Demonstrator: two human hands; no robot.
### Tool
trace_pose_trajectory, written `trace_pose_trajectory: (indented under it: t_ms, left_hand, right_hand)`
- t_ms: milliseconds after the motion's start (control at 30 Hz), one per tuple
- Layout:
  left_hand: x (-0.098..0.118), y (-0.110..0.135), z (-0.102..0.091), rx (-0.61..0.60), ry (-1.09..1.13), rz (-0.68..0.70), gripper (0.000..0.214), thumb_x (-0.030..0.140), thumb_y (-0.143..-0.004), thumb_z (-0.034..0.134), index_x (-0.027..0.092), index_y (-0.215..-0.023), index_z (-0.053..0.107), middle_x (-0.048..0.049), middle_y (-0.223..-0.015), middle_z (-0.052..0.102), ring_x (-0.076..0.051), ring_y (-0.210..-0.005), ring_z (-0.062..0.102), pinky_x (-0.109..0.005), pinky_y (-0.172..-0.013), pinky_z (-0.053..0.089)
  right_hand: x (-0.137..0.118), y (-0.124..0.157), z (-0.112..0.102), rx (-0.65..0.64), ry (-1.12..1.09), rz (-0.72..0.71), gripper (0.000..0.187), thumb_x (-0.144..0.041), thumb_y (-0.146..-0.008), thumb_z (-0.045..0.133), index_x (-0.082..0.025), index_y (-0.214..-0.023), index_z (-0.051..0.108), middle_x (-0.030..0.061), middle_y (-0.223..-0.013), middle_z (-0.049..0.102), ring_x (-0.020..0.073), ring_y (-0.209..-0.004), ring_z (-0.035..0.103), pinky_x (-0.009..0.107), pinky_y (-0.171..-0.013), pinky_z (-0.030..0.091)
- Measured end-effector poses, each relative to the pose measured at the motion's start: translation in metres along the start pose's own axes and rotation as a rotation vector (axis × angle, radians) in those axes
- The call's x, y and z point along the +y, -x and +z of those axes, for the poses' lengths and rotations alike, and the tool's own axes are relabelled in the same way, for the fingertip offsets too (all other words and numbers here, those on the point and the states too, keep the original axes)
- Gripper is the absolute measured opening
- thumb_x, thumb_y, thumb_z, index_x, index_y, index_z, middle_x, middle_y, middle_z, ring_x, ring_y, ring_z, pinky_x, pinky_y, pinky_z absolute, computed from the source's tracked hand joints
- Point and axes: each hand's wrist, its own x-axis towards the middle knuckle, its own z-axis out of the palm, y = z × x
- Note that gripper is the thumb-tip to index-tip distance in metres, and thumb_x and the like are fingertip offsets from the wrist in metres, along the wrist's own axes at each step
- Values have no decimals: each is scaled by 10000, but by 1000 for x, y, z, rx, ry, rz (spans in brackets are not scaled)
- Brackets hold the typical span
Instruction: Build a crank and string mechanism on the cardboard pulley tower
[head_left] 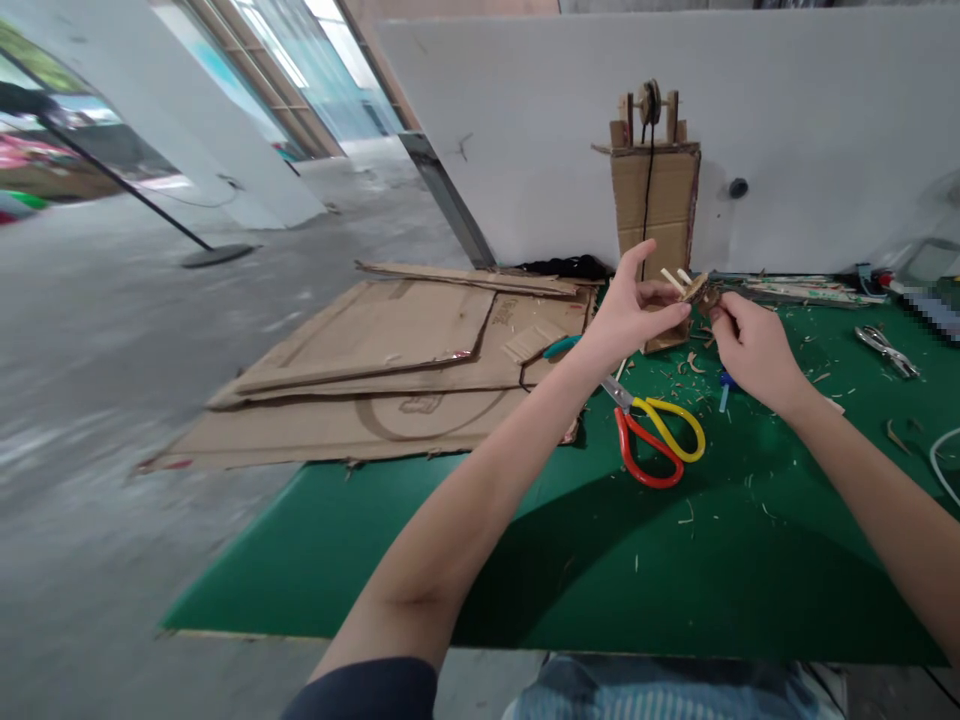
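A small brown cardboard piece with pale sticks is held up between my two hands over the table. My left hand grips its left side with thumb and fingers, the index finger raised. On its right edge, my right hand pinches the same piece. Just behind stands a tall cardboard tower with a cardboard pulley wheel on top and a black cord hanging from it. Below my hands lie scissors with one red and one yellow handle.
Stacked flat cardboard sheets cover the left of the green table. Pliers lie at the right, with scraps scattered around. A white board rises behind the table.
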Motion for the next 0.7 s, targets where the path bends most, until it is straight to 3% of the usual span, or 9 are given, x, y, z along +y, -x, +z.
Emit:
trace_pose_trajectory:
  t_ms: [200, 500, 700]
  left_hand:
    - [-4, -1, 0, 12, 4, -6, 889, 270, -747, 773, 244, -1486, 280, -56, -976, 696, -205, -927, 685, -410, -919, 506]
    - [-3, -3, -1, 52, -13, -9, 851, 263, -755, 767, 247, -1475, 314, -70, -1026, 697, -185, -908, 695, -397, -913, 514]
    - [-11, -2, 3, -4, 39, -32, 839, 265, -746, 773, 245, -1452, 321, -78, -1053, 683, -204, -979, 681, -422, -946, 509]
  right_hand:
    - [-1, 3, 0, 14, 56, -48, 231, -243, -926, 406, -242, -696, 398, 27, -670, 533, 178, -615, 470, 330, -588, 290]
    - [-1, 3, 3, 6, 74, -8, 180, -241, -929, 411, -243, -750, 432, 34, -692, 547, 193, -620, 484, 333, -585, 289]
    - [2, 2, 3, 13, 2, -17, 191, -261, -918, 437, -239, -728, 443, 22, -654, 551, 184, -616, 499, 329, -604, 327]
